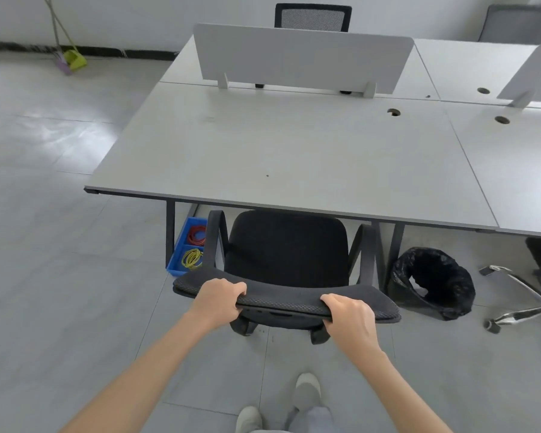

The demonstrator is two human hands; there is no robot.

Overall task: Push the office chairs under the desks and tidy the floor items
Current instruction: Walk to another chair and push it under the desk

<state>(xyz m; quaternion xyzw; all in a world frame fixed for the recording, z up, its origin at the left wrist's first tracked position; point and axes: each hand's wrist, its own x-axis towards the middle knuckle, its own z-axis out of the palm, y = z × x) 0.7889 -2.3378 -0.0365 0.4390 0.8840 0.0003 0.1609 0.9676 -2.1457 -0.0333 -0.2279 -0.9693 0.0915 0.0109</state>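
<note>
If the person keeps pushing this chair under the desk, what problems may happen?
1. The chair's left armrest stands very near the blue bin of coiled cables; it may hit or drag it.
2. The right armrest is near the desk leg and the black waste bin.
3. Both armrests might catch the desk edge.

An office is showing here: pale grey rectangular desks point(294, 151) are standing joined in a block, with round cable holes point(393, 112) and white privacy screens point(300, 57) rising along their far edges; black mesh swivel chairs point(286, 248) are sitting around these desks, and grey floor tiles point(44, 214) are spreading beneath them
</note>
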